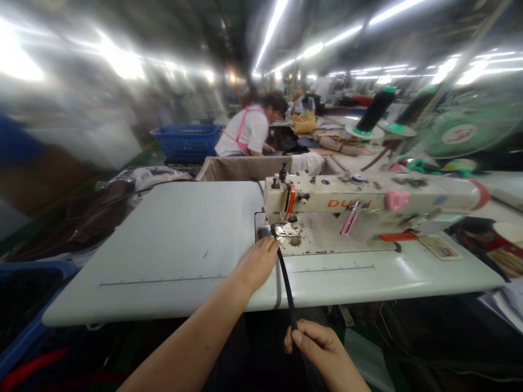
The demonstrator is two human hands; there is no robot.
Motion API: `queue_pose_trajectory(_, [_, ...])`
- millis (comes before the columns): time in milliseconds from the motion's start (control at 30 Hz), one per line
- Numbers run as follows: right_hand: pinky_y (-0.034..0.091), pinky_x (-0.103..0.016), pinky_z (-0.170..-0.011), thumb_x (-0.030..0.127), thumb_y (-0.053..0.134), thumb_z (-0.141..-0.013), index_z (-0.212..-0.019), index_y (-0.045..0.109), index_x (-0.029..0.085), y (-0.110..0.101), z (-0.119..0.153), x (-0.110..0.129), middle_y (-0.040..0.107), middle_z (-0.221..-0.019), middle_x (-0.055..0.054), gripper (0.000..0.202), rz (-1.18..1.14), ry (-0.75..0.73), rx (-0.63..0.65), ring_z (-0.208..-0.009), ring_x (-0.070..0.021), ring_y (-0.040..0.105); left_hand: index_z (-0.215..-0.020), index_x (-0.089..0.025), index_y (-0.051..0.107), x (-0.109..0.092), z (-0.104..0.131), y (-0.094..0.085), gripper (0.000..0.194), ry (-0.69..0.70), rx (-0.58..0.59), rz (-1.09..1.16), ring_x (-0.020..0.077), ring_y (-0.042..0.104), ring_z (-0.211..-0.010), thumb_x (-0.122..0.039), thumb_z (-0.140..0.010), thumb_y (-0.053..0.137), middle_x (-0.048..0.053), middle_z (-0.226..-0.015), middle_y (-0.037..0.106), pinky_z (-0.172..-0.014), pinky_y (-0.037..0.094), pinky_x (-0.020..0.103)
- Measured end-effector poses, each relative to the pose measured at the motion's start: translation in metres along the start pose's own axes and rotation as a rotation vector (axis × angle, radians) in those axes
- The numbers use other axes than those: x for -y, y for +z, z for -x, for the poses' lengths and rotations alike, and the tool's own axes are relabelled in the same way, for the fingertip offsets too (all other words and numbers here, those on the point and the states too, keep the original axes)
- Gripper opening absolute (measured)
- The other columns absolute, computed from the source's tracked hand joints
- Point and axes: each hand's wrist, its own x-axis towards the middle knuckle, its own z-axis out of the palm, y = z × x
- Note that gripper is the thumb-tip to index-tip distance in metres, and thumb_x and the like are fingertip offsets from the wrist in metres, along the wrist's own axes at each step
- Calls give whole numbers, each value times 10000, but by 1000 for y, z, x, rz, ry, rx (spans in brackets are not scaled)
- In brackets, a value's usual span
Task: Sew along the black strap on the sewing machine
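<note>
A long, narrow black strap [286, 280] runs from the needle area of a sewing machine [318, 198] down over the table's front edge. Close beside the presser foot, my left hand [259, 262] rests on the table with its fingers together, pressed against the strap's upper end. Lower down, in front of the table edge, my right hand [316, 344] pinches the strap between thumb and fingers. The machine's metal needle plate [288, 233] lies just beyond my left fingertips. My left hand partly hides where the strap meets the plate.
The pale worktable [183, 228] carries a printed ruler line. Thread cones [375, 111] and a green fan [461, 130] stand behind at right. A fabric-lined bin [241, 169] sits behind the table; beyond it a co-worker [247, 130] bends over work. Blue crates [186, 142] stand at left.
</note>
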Motion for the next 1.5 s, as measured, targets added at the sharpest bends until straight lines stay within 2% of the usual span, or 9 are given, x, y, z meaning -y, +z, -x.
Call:
queue_pose_trajectory(200, [463,-343,-779,744,688,-895,-699,773,205,0,-4,-6,666,-774,-46,580,81,-67,38,-788,-233,616,-1260,-137,617,1,3,2,290,0,32,15,255,681,-1216,-52,-1000,522,145,-1284,686,-1102,550,423])
queue_pose_trajectory(300, [458,-326,-727,731,724,-872,-726,758,204,0,-6,-4,642,-762,-31,548,96,-72,-6,-755,-220,586,-1243,-119,625,0,3,0,266,10,34,10,256,691,-1190,-56,-998,544,154,-1267,689,-1091,553,407])
queue_pose_trajectory(367, [475,-331,-751,710,749,-863,-765,773,209,1,-8,-3,663,-784,-34,511,99,-73,-63,-782,-229,597,-1214,-133,632,0,2,-1,239,4,23,19,247,696,-1172,-62,-1005,541,148,-1272,687,-1085,556,400])
queue_pose_trajectory(467, [506,-351,-815,720,763,-849,-851,815,208,3,-11,0,732,-846,-58,515,28,-38,-118,-842,-251,640,-1176,-151,636,-1,2,-3,202,-3,4,27,244,693,-1165,-77,-1017,536,138,-1275,686,-1092,551,402])
queue_pose_trajectory(567, [511,-340,-736,772,756,-821,-888,832,191,6,-12,1,737,-780,-57,590,-72,34,-101,-751,-230,627,-1179,-158,631,-1,2,-4,196,-12,-4,32,245,690,-1167,-90,-1026,529,135,-1264,688,-1091,552,405])
queue_pose_trajectory(767, [470,-328,-704,762,736,-846,-794,822,198,4,-8,1,713,-719,-45,572,-47,39,-91,-699,-205,577,-1212,-141,622,-1,2,-3,227,7,27,10,254,687,-1189,-76,-1019,522,144,-1273,686,-1103,542,409])
queue_pose_trajectory(900, [446,-327,-708,738,719,-873,-747,800,201,2,-5,-1,697,-727,-41,558,-34,32,-74,-711,-204,557,-1201,-171,624,-1,2,-3,229,-13,28,29,244,690,-1186,-82,-1022,513,136,-1293,681,-1098,549,415])
queue_pose_trajectory(1233, [426,-317,-698,713,706,-896,-709,789,203,3,-2,4,684,-709,-32,550,-30,36,-34,-710,-201,550,-1185,-162,627,0,2,-4,214,-16,45,38,245,698,-1168,-77,-1018,524,141,-1277,685,-1081,559,415])
queue_pose_trajectory(1500, [426,-317,-690,740,673,-901,-678,775,208,0,-3,-10,668,-694,-32,587,0,14,-24,-711,-210,564,-1202,-165,634,2,3,-3,229,-1,42,37,251,692,-1198,-83,-1020,522,147,-1295,689,-1101,554,428])
